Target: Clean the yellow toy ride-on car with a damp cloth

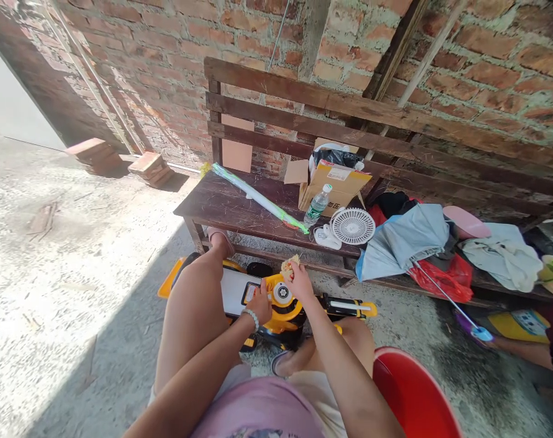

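Between my knees stands a yellow, black and white ride-on toy [283, 313] with a round white disc on its top. My left hand [259, 304], a beaded bracelet at its wrist, rests on the toy to the left of the disc. Its index finger is stretched forward, and I see nothing held in it. At the disc's far right edge, my right hand [299, 283] is closed on a crumpled beige cloth [289, 267]. The cloth sticks out past the fingertips, and part of it is hidden by the hand.
Ahead, a dark wooden bench [198, 204] holds a long wrapped bundle [258, 198], a water bottle [317, 205], a white fan [353, 226] and a cardboard box [335, 185]. To the right lies a folded umbrella [406, 237]. A red bucket [417, 389] stands near my right leg; another person's arm [522, 351] reaches in.
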Available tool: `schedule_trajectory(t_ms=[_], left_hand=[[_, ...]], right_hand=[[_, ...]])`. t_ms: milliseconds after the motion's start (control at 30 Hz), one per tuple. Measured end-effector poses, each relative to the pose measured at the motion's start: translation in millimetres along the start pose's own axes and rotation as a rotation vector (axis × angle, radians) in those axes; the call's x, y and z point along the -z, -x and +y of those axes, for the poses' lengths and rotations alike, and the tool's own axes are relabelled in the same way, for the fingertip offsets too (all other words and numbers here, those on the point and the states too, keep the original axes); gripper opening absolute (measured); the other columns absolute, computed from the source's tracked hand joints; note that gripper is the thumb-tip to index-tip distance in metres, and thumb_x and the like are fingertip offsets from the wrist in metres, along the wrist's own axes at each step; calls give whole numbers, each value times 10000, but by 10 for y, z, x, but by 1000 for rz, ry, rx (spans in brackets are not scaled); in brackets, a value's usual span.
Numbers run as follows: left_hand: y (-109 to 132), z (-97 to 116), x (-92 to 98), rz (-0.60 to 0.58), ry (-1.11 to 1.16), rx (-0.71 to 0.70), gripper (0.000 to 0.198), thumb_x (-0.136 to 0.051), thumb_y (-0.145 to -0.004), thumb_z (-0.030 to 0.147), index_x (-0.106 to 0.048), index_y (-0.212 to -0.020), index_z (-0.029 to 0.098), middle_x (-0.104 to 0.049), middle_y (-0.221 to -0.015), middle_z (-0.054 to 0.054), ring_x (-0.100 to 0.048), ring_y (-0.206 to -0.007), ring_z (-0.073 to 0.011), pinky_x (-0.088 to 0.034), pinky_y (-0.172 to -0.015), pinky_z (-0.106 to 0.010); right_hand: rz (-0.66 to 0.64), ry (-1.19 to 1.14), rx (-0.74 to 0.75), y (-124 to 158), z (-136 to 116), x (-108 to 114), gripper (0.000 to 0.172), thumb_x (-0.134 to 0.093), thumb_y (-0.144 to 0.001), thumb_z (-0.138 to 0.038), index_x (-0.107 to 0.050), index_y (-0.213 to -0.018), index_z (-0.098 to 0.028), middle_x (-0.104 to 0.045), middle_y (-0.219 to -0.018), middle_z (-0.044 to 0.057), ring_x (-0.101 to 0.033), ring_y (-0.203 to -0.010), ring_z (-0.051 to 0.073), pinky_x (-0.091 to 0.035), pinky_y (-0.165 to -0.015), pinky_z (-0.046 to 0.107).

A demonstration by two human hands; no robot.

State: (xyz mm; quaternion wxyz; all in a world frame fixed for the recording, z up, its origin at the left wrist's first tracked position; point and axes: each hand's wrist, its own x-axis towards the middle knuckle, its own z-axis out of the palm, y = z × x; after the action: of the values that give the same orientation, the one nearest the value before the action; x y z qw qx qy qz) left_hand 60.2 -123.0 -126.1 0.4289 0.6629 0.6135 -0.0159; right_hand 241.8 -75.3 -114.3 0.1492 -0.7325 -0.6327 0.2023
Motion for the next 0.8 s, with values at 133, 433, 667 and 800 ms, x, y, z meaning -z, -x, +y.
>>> schedule_trajectory(t_ms=[133,433,667,800], left_hand=[[24,66,27,-9,-31,13,971,-506,-1002,291,91,-1744,96,-349,-1736,-296,-661,-1346,-383,-559,-1051,-451],[-2,52,-18,11,-2,-12,944,-572,-977,288,-47,-1747,134,-383,-1708,-305,-669,-1326,-414,-552,-1070,-479],[-147,-34,-27,200,48,-78,906,-646,-914,244,-224,-1700,86,-360,-1734,-262,-284,-1648,-414,-321,-1330,-509],[-234,-77,52,248,156,-138,805,-585,-994,296,-244,-1703,126,-346,-1763,-206,-241,-1674,-368,-317,-1336,-469]], right_hand=[[-14,81,-41,59,61,-199,651,-708,-871,-214,-558,-1501,-279,-620,-1376,126,-657,-1193,288,-531,-973,345],[212,-415,-268,573,652,-406,580,-672,-827,-421,-572,-1359,-213,-740,-1248,131,-738,-1104,289,-578,-985,412],[260,-799,-401,1193,879,-757,587,-708,-733,-600,-588,-1185,-243,-796,-1172,118,-771,-1089,298,-607,-975,435],[307,-702,-351,1132,793,-653,642,-687,-769,-624,-586,-1265,-228,-778,-1205,126,-751,-1105,297,-593,-1002,442]])
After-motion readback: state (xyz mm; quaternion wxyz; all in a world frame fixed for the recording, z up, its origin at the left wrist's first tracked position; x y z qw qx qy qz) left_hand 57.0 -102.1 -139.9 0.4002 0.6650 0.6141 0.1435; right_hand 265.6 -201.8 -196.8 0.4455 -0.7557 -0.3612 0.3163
